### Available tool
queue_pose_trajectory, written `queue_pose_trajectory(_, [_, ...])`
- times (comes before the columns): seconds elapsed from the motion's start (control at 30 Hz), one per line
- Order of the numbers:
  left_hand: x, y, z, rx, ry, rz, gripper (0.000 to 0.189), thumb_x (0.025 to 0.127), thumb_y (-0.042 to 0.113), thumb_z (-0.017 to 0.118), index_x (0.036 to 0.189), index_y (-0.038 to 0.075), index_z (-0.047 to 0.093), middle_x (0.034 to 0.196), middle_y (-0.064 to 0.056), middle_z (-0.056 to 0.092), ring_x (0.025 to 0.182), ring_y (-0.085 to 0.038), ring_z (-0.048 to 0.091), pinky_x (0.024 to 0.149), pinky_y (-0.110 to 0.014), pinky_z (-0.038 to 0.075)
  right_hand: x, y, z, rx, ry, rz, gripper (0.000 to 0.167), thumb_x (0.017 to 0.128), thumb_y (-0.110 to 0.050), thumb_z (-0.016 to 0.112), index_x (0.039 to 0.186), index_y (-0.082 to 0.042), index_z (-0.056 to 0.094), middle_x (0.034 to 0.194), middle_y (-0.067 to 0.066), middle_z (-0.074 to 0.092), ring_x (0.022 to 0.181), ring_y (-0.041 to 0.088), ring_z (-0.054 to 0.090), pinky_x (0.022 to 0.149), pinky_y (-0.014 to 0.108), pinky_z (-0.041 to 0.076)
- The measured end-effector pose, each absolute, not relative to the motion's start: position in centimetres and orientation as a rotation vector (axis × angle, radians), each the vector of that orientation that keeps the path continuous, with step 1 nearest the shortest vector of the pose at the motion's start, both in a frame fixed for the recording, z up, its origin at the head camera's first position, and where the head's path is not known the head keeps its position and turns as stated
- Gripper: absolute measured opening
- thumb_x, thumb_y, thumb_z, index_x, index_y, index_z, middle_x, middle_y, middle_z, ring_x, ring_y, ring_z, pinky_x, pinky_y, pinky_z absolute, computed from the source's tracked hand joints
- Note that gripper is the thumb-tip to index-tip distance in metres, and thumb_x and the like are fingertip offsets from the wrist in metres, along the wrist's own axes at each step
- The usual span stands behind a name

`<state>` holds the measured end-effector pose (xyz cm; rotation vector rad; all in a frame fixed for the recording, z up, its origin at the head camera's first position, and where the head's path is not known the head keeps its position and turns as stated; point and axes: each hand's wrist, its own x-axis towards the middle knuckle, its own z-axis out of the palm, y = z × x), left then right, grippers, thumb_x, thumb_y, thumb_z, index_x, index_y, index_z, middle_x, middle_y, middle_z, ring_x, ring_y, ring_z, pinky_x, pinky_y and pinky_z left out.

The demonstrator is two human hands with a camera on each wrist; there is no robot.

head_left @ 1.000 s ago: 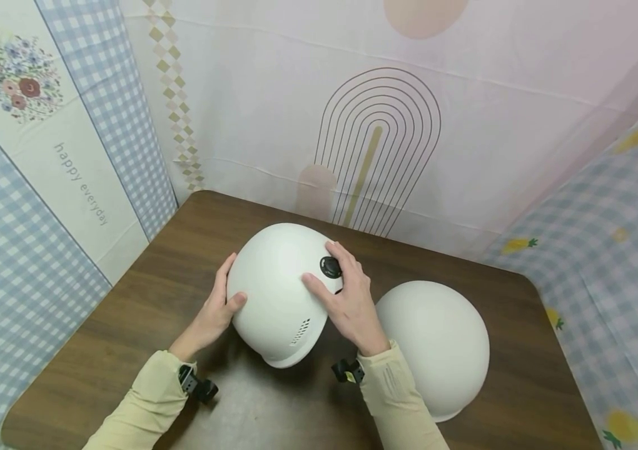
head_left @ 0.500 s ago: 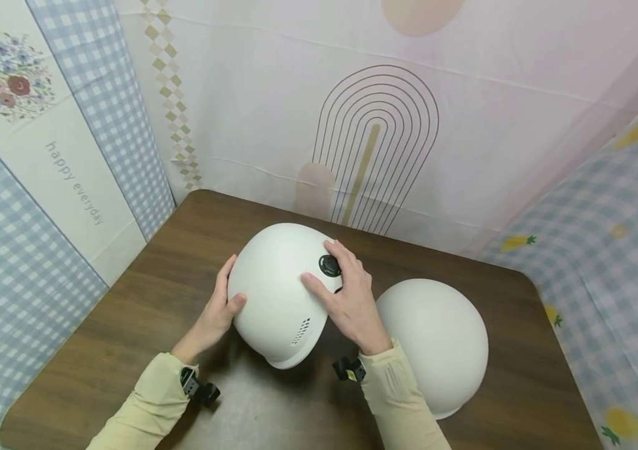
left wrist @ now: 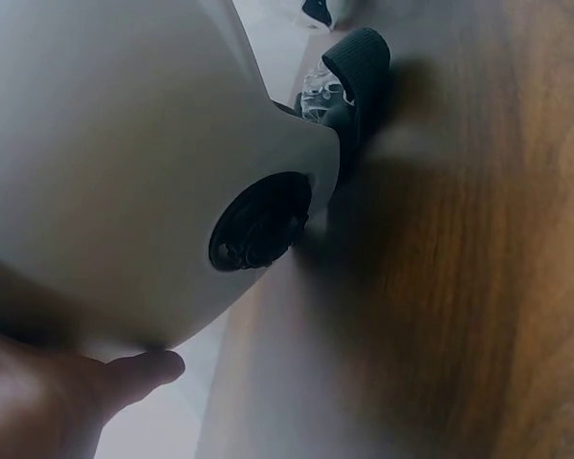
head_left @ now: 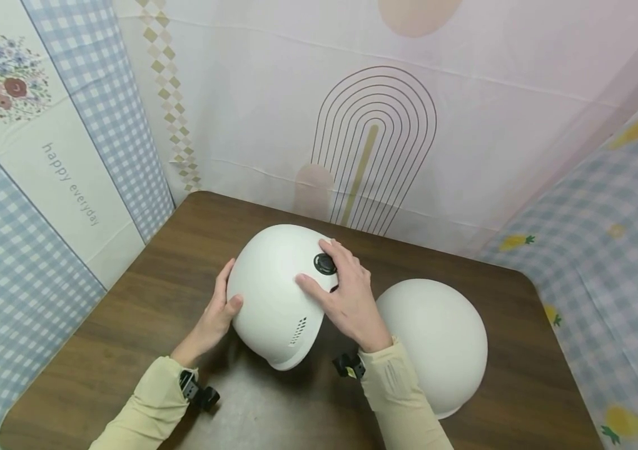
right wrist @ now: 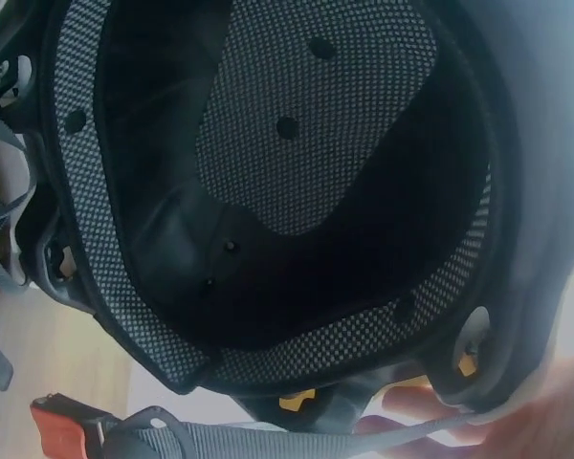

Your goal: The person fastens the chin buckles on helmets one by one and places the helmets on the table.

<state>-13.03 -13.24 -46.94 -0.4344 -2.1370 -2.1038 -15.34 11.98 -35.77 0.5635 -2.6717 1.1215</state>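
A white helmet (head_left: 274, 287) is held tilted over the table between both hands. The left hand (head_left: 212, 322) grips its left side, thumb on the shell. At the right rim, the right hand (head_left: 349, 300) holds on beside a black round fitting (head_left: 324, 264), its thumb lying on the shell. Vent slots (head_left: 298, 331) show low on the helmet. In the left wrist view another black round fitting (left wrist: 260, 222) and a black strap (left wrist: 364, 72) hang near the table. The right wrist view looks into the helmet, onto mesh padding (right wrist: 306, 124), and a grey strap with a red buckle piece (right wrist: 62, 430).
A second white domed shell (head_left: 437, 344), likely another helmet, sits right of the held one, close to the right forearm. The brown wooden table (head_left: 122, 337) has rounded corners. Patterned cloths (head_left: 263, 94) hang behind it and at both sides.
The helmet turns very slightly, its black fitting shifting a little left along with the right hand. Both hands keep their grip. The head view drifts slightly.
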Motion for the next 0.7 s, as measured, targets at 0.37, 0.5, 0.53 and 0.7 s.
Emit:
queue_pose_trajectory(0.37, [-12.7,-13.7,-47.2,-0.428,-2.119,-2.125,0.089,0.095,0.059,0.047,0.156,0.013,0.002,0.158,-0.020,0.006,0.140,-0.039,0.015,0.107,-0.064,0.011,-15.4,11.4,-35.1,0.627,-2.727,1.026,0.084,0.080,-0.073,0.058,0.148,-0.027,0.040,0.151,0.001,0.036,0.137,0.019,0.032,0.108,0.050,0.018])
queue_pose_trajectory(0.5, [-12.6,-14.0,-47.4,-0.438,-2.123,-2.139,0.089,0.096,0.059,0.045,0.156,0.011,0.001,0.159,-0.020,0.003,0.141,-0.038,0.011,0.107,-0.064,0.010,-15.4,10.9,-35.0,0.638,-2.730,1.033,0.083,0.080,-0.074,0.058,0.147,-0.027,0.041,0.149,0.001,0.037,0.136,0.018,0.033,0.109,0.049,0.019])
queue_pose_trajectory(0.53, [-12.6,-14.0,-47.4,-0.442,-2.122,-2.145,0.089,0.096,0.059,0.045,0.156,0.010,0.001,0.159,-0.020,0.002,0.141,-0.039,0.011,0.107,-0.064,0.010,-15.4,10.8,-34.9,0.638,-2.732,1.033,0.083,0.080,-0.074,0.057,0.147,-0.027,0.041,0.149,0.001,0.037,0.136,0.018,0.033,0.109,0.049,0.019])
queue_pose_trajectory(0.7, [-12.5,-14.4,-47.6,-0.434,-2.123,-2.157,0.087,0.097,0.057,0.043,0.155,0.008,0.001,0.159,-0.019,0.002,0.141,-0.038,0.010,0.107,-0.064,0.009,-15.3,10.3,-34.7,0.643,-2.737,1.049,0.083,0.080,-0.074,0.057,0.147,-0.027,0.041,0.148,0.002,0.037,0.134,0.018,0.034,0.107,0.048,0.020])
